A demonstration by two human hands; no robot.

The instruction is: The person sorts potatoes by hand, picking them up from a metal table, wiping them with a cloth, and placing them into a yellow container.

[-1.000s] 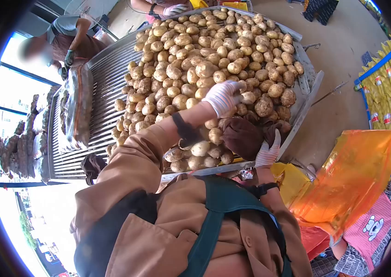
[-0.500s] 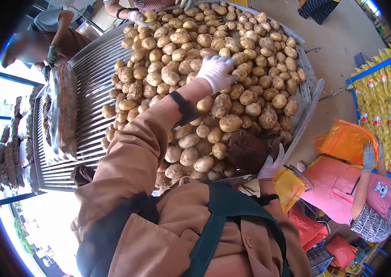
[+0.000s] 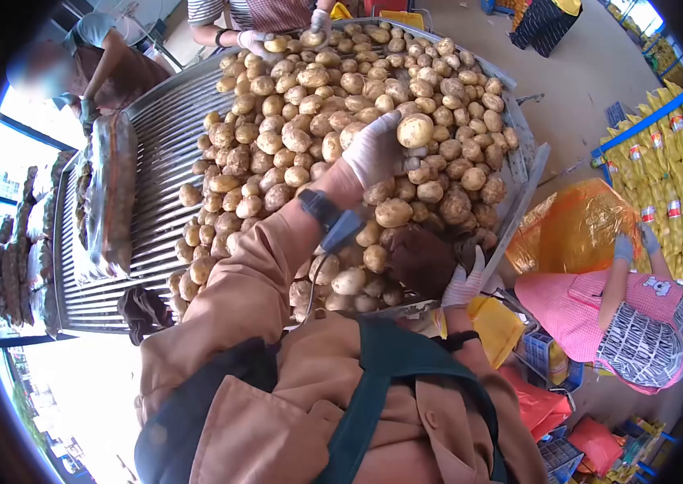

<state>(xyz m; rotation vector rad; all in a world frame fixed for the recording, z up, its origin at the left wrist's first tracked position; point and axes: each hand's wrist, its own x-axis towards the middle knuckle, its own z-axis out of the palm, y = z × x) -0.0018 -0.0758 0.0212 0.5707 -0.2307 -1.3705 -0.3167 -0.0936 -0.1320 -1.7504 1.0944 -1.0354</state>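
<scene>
We seem mid-picking: our left hand (image 3: 373, 155) grips a potato (image 3: 415, 131) over the heap (image 3: 309, 105); our right hand's (image 3: 462, 285) grasp we cannot tell. Next calls for lifting clear, firmly.

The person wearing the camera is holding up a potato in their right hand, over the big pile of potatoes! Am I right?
Not quite: it's the left hand holding up the potato over the big pile of potatoes. The head view shows the right hand beside the dark brown bundle.
</scene>
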